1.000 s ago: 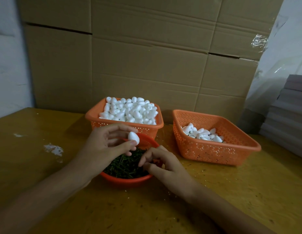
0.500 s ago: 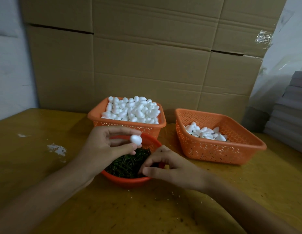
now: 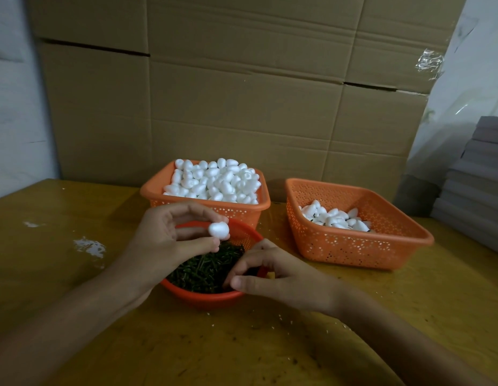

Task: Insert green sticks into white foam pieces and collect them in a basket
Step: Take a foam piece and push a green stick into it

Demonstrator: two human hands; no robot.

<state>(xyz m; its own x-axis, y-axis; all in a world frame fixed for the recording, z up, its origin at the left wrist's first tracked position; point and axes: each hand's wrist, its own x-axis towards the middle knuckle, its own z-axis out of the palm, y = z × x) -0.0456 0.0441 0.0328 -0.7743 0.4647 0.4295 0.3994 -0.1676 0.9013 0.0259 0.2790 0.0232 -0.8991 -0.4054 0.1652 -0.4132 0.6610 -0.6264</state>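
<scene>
My left hand (image 3: 161, 240) pinches a white foam piece (image 3: 219, 229) between thumb and fingers, above the round red bowl (image 3: 208, 298) of green sticks (image 3: 206, 270). My right hand (image 3: 272, 277) hovers over the bowl's right side with its fingertips curled down among the sticks; I cannot tell whether it holds one. Behind the bowl stands an orange basket (image 3: 155, 190) heaped with white foam pieces (image 3: 214, 181). A second orange basket (image 3: 362, 253) to the right holds a small pile of foam pieces (image 3: 335, 218).
Everything sits on a yellow-brown wooden table (image 3: 75, 274) with white smears at the left. Large cardboard boxes (image 3: 242, 93) form a wall right behind the baskets. A stack of grey flat sheets (image 3: 479, 176) rises at the far right.
My left hand has shifted slightly and turned the foam piece in its pinch. My right hand stays over the bowl, fingertips working among the sticks.
</scene>
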